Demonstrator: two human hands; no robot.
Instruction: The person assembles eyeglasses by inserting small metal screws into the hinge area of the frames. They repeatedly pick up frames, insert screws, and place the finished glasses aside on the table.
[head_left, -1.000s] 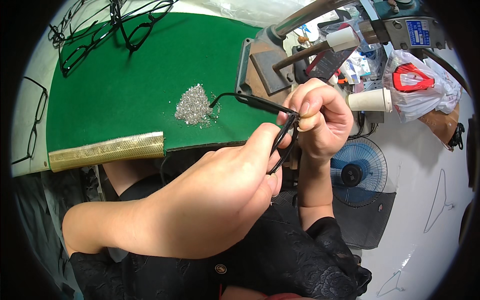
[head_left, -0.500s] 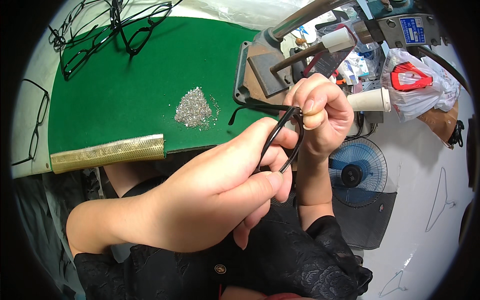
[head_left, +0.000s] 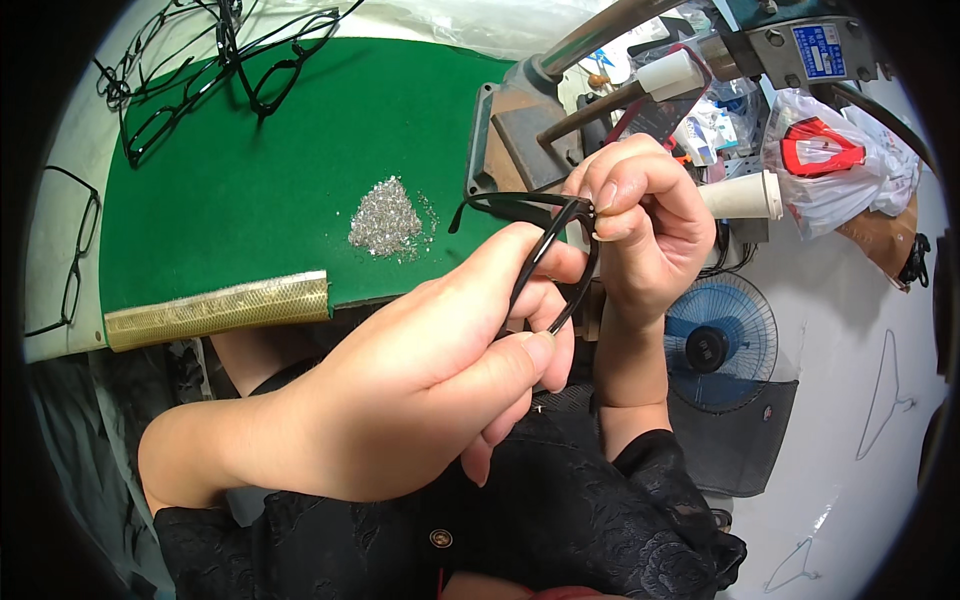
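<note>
My left hand [head_left: 420,385] is closed round a black eyeglass frame [head_left: 531,270], thumb on the lower rim and fingers through and behind it. One temple arm stretches left over the green mat. Closed in a pinch, my right hand [head_left: 655,215] has its thumb and fingertips at the frame's hinge corner. Whether a tiny part sits between those tips is too small to tell. Beyond my left hand, a pile of tiny shiny silvery bits [head_left: 386,220] lies on the green mat [head_left: 270,190].
Several black eyeglass frames [head_left: 270,85] lie tangled at the far left, another pair [head_left: 75,255] at the left edge. A gold mesh-patterned strip [head_left: 220,310] lines the near mat edge. A metal stand [head_left: 530,130] rises behind my right hand, near a white cup [head_left: 745,197] and a fan [head_left: 720,345].
Both hands have shifted slightly left with the eyeglass frame, and the frame has turned a little, so more of its temple side shows. My grip looks the same.
</note>
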